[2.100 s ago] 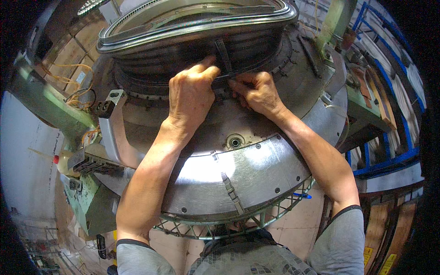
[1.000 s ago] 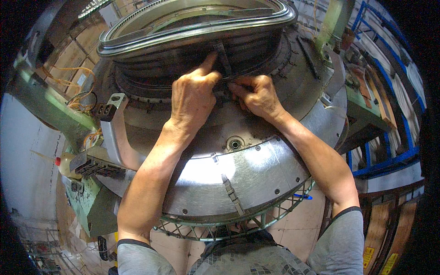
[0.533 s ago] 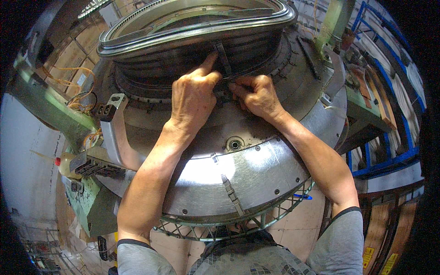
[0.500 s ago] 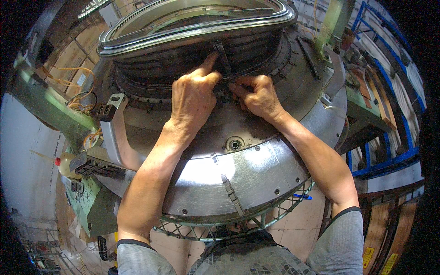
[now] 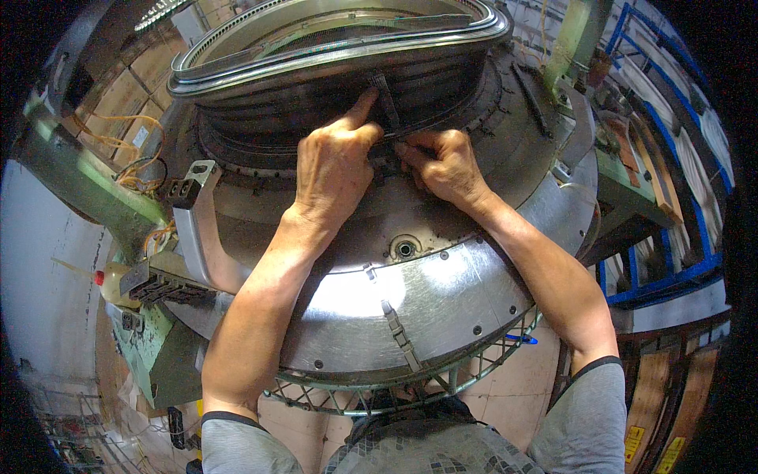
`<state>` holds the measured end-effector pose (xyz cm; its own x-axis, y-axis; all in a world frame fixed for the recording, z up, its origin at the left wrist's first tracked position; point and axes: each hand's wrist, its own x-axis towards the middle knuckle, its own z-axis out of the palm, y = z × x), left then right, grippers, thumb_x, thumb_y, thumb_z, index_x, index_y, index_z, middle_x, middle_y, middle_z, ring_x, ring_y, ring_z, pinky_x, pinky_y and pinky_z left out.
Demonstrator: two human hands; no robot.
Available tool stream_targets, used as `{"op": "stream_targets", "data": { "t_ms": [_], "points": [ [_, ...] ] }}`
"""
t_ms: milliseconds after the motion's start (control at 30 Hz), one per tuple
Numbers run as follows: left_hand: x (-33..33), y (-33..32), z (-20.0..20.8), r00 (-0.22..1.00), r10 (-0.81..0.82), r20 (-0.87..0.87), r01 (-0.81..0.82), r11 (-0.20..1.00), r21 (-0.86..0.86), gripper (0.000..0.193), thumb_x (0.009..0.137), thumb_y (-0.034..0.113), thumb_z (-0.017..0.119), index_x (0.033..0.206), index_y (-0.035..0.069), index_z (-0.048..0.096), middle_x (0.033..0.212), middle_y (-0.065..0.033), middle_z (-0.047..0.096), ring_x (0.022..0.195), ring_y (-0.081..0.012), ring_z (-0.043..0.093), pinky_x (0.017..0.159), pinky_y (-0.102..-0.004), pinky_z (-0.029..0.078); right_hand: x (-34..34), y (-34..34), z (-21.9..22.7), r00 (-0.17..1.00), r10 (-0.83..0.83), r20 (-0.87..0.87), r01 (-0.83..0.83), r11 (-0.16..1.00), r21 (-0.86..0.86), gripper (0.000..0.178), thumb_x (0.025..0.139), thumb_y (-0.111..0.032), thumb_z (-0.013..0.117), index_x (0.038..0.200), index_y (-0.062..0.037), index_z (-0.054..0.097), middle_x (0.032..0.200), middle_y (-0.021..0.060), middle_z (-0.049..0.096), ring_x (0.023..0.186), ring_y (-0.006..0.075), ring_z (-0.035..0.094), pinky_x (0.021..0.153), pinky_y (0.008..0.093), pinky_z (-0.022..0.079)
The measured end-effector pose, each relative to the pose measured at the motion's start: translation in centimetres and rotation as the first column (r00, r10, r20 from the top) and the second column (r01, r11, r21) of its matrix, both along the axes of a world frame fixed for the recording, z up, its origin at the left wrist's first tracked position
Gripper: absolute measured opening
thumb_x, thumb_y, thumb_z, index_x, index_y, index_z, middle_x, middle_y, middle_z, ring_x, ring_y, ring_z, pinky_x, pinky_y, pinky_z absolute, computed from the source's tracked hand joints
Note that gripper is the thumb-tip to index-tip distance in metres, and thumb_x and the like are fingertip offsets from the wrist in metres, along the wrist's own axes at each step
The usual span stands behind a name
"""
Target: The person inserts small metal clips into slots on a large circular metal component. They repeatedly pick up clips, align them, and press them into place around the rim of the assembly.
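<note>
A large round metal machine [image 5: 442, 292] fills the view, with a dark ribbed cylinder [image 5: 300, 103] rising from its middle under a shiny ring rim [image 5: 332, 55]. My left hand [image 5: 335, 166] rests on the base of the cylinder, its forefinger stretched up beside a narrow dark strip [image 5: 387, 99] that stands against the ribs. My right hand [image 5: 446, 162] is curled just to the right, its fingertips pinching a small dark part at the foot of that strip. What lies under the fingers is hidden.
A grey bracket with a black block [image 5: 185, 197] stands at the left of the machine, above a green frame [image 5: 158, 347]. A small bottle with a red cap [image 5: 110, 280] sits at far left. Blue racks [image 5: 663, 268] stand at right. A lattice ring [image 5: 410, 387] edges the machine near me.
Both hands stay at the same spot on the cylinder. My left forefinger has stretched a little further up; the right hand's fingers have shifted only slightly.
</note>
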<state>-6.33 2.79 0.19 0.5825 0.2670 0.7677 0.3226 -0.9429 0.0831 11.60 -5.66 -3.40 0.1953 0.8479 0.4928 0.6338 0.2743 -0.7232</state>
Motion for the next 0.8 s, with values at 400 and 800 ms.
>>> {"op": "stream_targets", "data": {
  "t_ms": [400, 800],
  "points": [
    [-0.02, -0.01, 0.02, 1.000, 0.020, -0.020, -0.019, 0.999, 0.037, 0.015, 0.068, -0.005, 0.062, 0.080, 0.002, 0.068, 0.133, -0.0166, 0.064, 0.088, -0.0363, 0.072, 0.076, -0.0426, 0.060, 0.08, 0.30, -0.57, 0.998, 0.035, 0.044, -0.041, 0.992, 0.121, 0.020, 0.095, -0.014, 0.070, 0.081, -0.0008, 0.073, 0.059, 0.0022, 0.064, 0.051, 0.0079, 0.055, 0.047, 0.0281, 0.044],
    [-0.10, 0.43, -0.36, 0.999, 0.016, -0.048, -0.015, 1.000, 0.019, 0.017, 0.063, -0.006, 0.063, 0.077, 0.003, 0.067, 0.136, -0.0165, 0.062, 0.088, -0.0355, 0.072, 0.075, -0.0430, 0.061, -0.24, -0.04, -0.01, 1.000, -0.013, 0.022, 0.012, 0.999, 0.044, 0.017, 0.088, -0.016, 0.069, 0.093, -0.0019, 0.077, 0.079, 0.0174, 0.069, 0.067, 0.0243, 0.068, 0.061, 0.0353, 0.052]
  ]
}}
